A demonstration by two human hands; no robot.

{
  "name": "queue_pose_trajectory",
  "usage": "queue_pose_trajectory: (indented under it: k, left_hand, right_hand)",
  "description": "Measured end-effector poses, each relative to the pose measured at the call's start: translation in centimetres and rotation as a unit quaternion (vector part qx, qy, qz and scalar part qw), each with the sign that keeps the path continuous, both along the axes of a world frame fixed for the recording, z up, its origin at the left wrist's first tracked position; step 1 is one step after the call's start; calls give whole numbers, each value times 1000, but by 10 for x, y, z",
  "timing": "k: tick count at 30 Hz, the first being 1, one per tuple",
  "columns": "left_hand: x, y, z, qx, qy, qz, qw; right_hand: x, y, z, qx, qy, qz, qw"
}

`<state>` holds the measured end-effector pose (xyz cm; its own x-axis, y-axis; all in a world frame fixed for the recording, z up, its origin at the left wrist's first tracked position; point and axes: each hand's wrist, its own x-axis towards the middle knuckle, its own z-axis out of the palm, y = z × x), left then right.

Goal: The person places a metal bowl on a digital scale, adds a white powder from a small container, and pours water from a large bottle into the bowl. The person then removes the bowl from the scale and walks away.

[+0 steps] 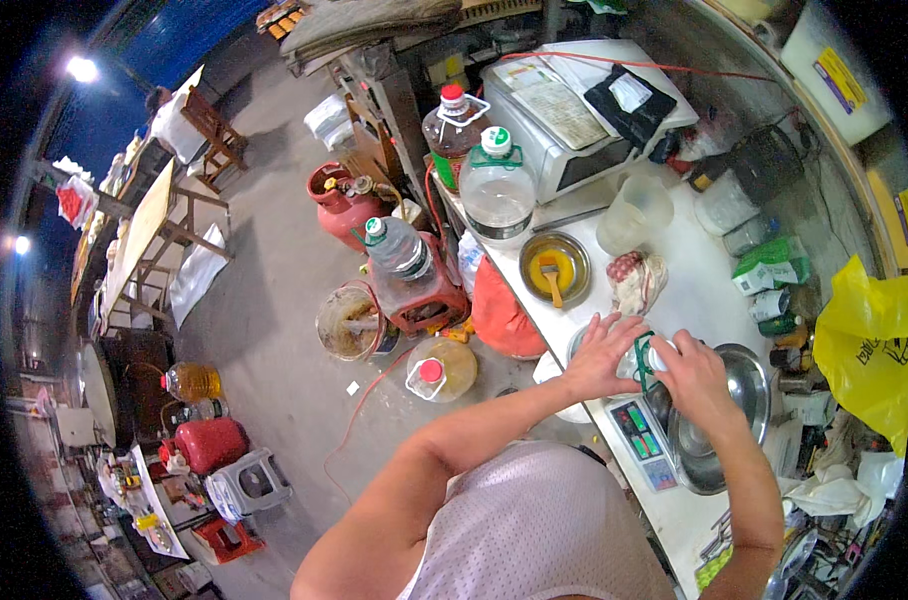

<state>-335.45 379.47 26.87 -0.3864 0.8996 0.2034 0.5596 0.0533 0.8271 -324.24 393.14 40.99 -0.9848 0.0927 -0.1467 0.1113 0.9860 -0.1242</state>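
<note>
A clear plastic water jug (626, 365) with a green carry handle (641, 358) is between my hands at the table's near side. My left hand (602, 356) lies around the jug's body with the fingers spread. On the white cap (659, 352) are the fingers of my right hand (694, 379). Much of the jug is hidden by my hands. Beneath my right hand are a steel pan (746, 390) and a digital scale's lit panel (640, 431). Beyond the jug lies a stained cloth (640, 281), beside a steel bowl (525, 270) holding yellow liquid and a brush (550, 277).
On the white table (694, 300) stand a translucent measuring jug (634, 217), another water jug (499, 191) and a dark oil bottle (454, 139). Floor-side are a red gas cylinder (341, 214), a bucket (349, 322) and an oil jug (454, 367). A person (177, 127) sits farther off.
</note>
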Motion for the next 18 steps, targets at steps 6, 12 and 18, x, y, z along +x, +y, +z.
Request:
queue_pose_trajectory:
  k: [6,12,18]
  left_hand:
    - [3,2,-14,36,14,15,999]
    - [3,0,-14,46,14,27,998]
    - [2,0,-16,18,3,18,1000]
  right_hand:
    - [-7,7,11,40,-20,100,994]
    - [-20,10,22,6,23,225,974]
    - [-20,-4,19,-59,88,50,993]
